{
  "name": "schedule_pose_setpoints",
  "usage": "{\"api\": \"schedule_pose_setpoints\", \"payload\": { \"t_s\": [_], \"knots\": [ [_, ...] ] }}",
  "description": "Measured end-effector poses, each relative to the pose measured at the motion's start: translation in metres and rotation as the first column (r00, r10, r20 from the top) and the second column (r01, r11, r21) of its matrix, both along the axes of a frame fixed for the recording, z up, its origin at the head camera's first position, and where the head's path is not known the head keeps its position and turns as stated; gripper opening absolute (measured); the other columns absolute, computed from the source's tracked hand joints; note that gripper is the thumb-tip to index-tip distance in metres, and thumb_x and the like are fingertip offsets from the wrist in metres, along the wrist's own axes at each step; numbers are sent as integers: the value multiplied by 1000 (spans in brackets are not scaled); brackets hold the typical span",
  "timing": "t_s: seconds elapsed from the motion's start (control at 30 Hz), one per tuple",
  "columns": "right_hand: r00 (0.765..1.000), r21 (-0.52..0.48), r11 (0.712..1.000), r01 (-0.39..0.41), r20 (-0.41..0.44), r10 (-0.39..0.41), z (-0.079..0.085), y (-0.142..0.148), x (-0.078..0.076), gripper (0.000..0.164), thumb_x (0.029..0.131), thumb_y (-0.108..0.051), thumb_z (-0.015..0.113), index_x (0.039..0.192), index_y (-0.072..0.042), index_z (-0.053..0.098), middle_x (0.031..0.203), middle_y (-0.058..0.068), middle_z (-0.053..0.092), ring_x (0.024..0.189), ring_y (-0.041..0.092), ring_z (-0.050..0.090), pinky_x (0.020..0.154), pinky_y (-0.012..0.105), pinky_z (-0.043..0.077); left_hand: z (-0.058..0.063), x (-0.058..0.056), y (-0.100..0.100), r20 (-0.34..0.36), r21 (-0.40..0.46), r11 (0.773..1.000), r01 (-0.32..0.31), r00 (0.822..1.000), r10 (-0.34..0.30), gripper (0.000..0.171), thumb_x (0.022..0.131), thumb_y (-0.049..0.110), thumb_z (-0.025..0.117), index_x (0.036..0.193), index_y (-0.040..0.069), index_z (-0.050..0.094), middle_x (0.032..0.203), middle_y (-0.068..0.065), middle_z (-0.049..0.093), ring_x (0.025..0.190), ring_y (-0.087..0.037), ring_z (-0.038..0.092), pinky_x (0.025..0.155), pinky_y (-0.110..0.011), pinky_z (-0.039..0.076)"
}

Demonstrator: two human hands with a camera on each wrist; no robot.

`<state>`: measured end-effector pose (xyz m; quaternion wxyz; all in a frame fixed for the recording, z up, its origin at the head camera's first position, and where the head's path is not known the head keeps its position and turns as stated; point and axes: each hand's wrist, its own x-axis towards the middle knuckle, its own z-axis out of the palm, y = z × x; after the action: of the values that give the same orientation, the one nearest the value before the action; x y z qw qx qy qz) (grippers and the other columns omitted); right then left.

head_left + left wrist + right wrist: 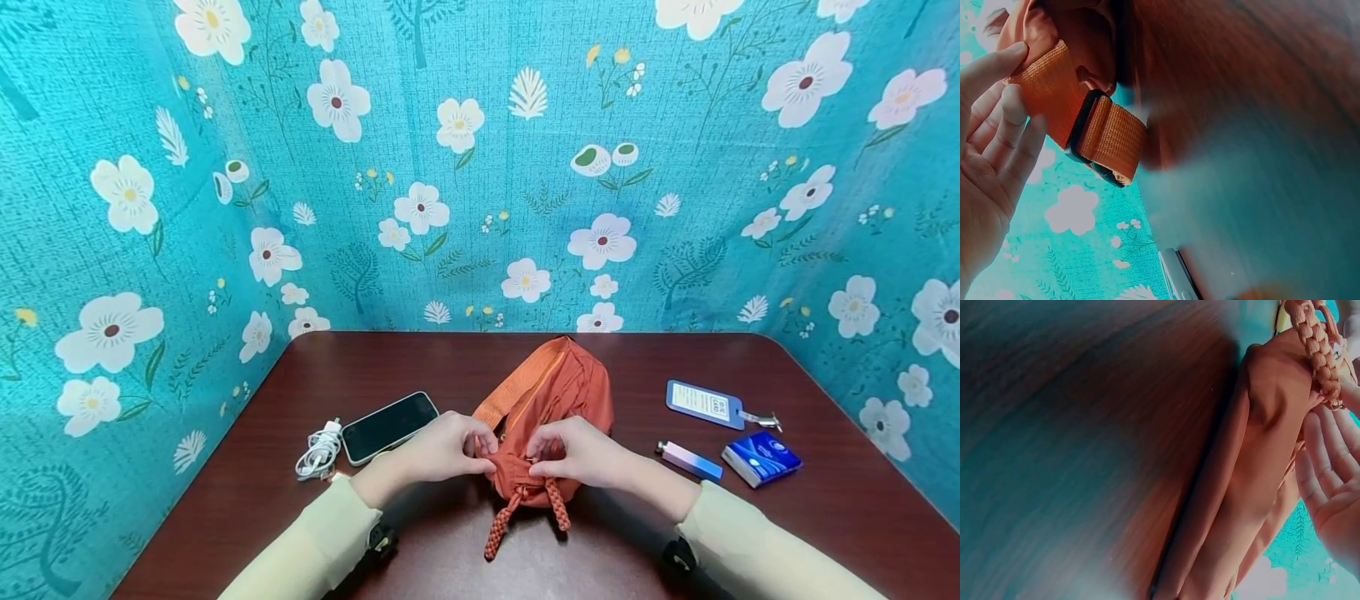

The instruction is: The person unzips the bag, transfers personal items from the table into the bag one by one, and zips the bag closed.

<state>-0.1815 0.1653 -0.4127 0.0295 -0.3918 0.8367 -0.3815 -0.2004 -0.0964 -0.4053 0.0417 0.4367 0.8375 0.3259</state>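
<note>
An orange-red fabric sling bag [588,379] lies on the table, its near end between both hands. With thumb and fingertips my left hand [450,448] pinches the fabric at the bag's left side, near the zip. On the other side my right hand [581,454] pinches the bag close to a braided cord pull [557,505]; its fingertips are partly hidden. A second braided pull [501,530] hangs toward the front. In the left wrist view, the orange webbing strap [1054,94] with its black buckle [1084,125] runs beside my fingers. The right wrist view shows the bag's smooth side [1254,456].
Left of the bag are a smartphone [390,427] and a white charger with coiled cable [321,450]. On the right lie a blue-framed card holder [703,403], a pink-blue stick-shaped item [690,461] and a blue tissue pack [763,457]. Floral cloth [480,208] hangs behind the table.
</note>
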Motion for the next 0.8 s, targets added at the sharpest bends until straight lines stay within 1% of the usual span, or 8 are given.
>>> {"api": "schedule_pose_setpoints", "payload": {
  "t_s": [0.1, 0.2, 0.3, 0.47, 0.6, 0.73, 0.8],
  "knots": [
    [1000, -5, 1000, -21, -3, 21, 1, 2, -1, 10, 85, -15, 77, 92, -14, 70, 81, -14, 65, 72, 1, 59, 65, 25, 52, 1, 0, -1, 0, -8, 1000, -1, 1000, 1, 12, 82, 21, 80, 86, 20, 69, 67, 17, 57, 59, -1, 51, 57, -19, 46],
    [999, 1, 1000, -24, -39, 24, 3, 4, -1, 8, 86, -14, 75, 93, -17, 71, 84, -15, 65, 74, 1, 59, 66, 25, 51, 1, 1, -2, -11, -23, 1000, -6, 1000, 6, 13, 82, 22, 80, 86, 20, 69, 69, 17, 57, 60, -1, 50, 57, -19, 46],
    [996, 4, 1000, -21, -92, 21, 6, 5, -2, 10, 86, -12, 74, 90, -21, 71, 83, -18, 63, 71, 4, 57, 62, 24, 48, 2, 1, -2, -18, -38, 999, -12, 1000, 11, 13, 82, 22, 80, 87, 20, 69, 69, 17, 57, 60, -1, 50, 57, -19, 46],
    [987, -12, 1000, -8, -159, 6, 10, 4, -1, 18, 83, -7, 74, 82, -24, 67, 74, -18, 56, 63, 10, 54, 56, 22, 46, 6, 4, -2, -32, -58, 998, -10, 999, 8, 12, 83, 21, 79, 88, 19, 69, 69, 17, 56, 57, -1, 48, 55, -19, 43],
    [983, -27, 1000, 8, -183, -13, 11, 4, -2, 22, 82, -5, 74, 81, -25, 64, 71, -18, 55, 60, 10, 53, 54, 21, 44, 8, 5, -1, -69, -70, 998, -8, 998, 4, 12, 83, 22, 79, 89, 19, 69, 67, 17, 54, 56, 0, 46, 54, -18, 41],
    [980, -24, 1000, 8, -198, -12, 13, 5, -3, 22, 83, -6, 74, 82, -25, 65, 72, -19, 57, 58, 8, 48, 53, 20, 40, 8, 6, -2, -77, -72, 997, -12, 997, 6, 12, 83, 22, 79, 90, 18, 70, 68, 17, 54, 56, 0, 46, 54, -18, 40],
    [980, -14, 1000, 8, -198, -10, 14, 5, -4, 20, 83, -7, 74, 82, -25, 65, 73, -19, 57, 58, 7, 49, 53, 20, 41, 8, 7, -2, -75, -75, 997, -10, 997, 4, 12, 83, 21, 79, 91, 18, 70, 69, 17, 54, 56, 0, 46, 54, -18, 40]
  ]
}}
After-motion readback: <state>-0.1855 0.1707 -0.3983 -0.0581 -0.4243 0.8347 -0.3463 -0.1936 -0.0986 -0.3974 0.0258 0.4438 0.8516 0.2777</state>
